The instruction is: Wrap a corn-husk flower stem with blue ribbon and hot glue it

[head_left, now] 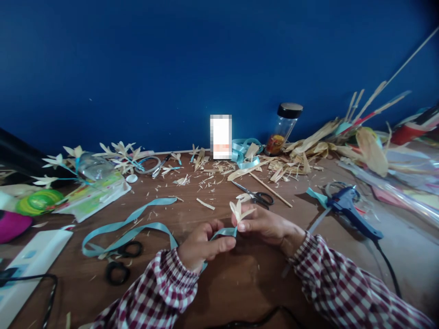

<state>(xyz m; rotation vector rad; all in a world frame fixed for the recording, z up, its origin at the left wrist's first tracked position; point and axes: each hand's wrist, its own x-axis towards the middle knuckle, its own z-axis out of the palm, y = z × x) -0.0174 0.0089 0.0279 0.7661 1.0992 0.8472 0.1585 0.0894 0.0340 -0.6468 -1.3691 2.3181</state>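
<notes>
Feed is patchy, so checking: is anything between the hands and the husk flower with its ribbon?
Nothing visible. The right hand pinches the husk flower at its base, and the left hand holds the blue ribbon running to it. The scissors lie beyond, apart.

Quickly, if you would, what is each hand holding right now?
Left hand: closed on the blue ribbon.
Right hand: closed on the husk flower.
</notes>
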